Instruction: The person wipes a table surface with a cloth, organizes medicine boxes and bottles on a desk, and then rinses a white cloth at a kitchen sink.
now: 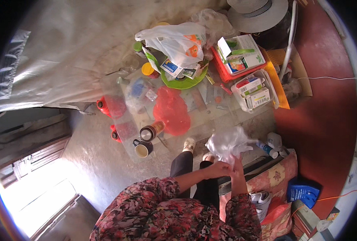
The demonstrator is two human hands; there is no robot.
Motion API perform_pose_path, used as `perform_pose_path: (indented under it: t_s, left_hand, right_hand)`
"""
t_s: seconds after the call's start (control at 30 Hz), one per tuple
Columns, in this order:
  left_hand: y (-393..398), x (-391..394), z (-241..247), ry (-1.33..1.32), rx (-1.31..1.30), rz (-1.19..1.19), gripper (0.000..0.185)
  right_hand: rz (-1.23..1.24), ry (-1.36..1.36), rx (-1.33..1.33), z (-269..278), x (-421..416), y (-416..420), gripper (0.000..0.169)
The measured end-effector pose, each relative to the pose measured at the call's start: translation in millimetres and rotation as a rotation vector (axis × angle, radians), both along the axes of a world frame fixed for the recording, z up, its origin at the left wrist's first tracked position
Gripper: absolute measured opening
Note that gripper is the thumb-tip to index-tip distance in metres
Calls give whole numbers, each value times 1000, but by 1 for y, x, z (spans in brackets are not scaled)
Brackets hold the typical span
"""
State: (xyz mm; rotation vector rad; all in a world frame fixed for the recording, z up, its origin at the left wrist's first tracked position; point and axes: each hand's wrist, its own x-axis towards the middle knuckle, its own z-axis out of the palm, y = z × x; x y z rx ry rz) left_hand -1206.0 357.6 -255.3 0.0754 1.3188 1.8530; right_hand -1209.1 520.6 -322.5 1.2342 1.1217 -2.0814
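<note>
Above my lap, my right hand [237, 165] grips the near end of a crumpled clear plastic bag [229, 142], which spreads out beyond the fingers. My left hand [218, 170] meets it there, its fingers pinched on the gathered plastic at the bag's near end. The exact finger grip is partly hidden. Ahead stands a glass-topped table [207, 120]. On it, to the left of the bag, a thermos flask [148, 132] with a steel cap stands beside a dark mug [142, 149]. A red plastic bag [171, 111] lies crumpled just behind the flask.
Medicine boxes fill a red basket [223, 76], a clear plastic tub [240, 104] and a green dish [183, 84]. A white carrier bag [178, 42] covers part of the dish. A blue-and-white bottle [267, 149] lies right of my hands, near a patterned seat [274, 168].
</note>
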Motion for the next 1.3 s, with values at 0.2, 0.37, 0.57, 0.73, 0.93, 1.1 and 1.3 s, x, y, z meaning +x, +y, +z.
perform_pose_path:
  t_s: [0.2,0.37,0.57,0.73,0.93,1.1,1.3]
  left_hand:
    - [-39,-113,-86,112,-874,56,11]
    - [-45,-243,-146,663,-1228,205,16]
    - [-27,-281,-182,917,-1400,0,17]
    - [-32,-248,-195,103,-1228,533,32]
    - [-30,-307,-191,-70,-1192,1396,37]
    - [-49,-325,-206,-279,-1338,1085,25]
    - [-28,-249,-178,-4,-1172,1305,26]
  right_hand:
    - [-113,195,102,-28,-2,69,43]
    - [-105,31,229,-44,-11,97,40]
    - [135,21,299,-31,-35,123,36]
    - [251,-19,320,-30,-55,137,34]
    - [409,-70,374,-23,-71,147,27]
    - [505,25,468,-7,-87,136,27]
    - [519,-31,448,10,-86,107,26]
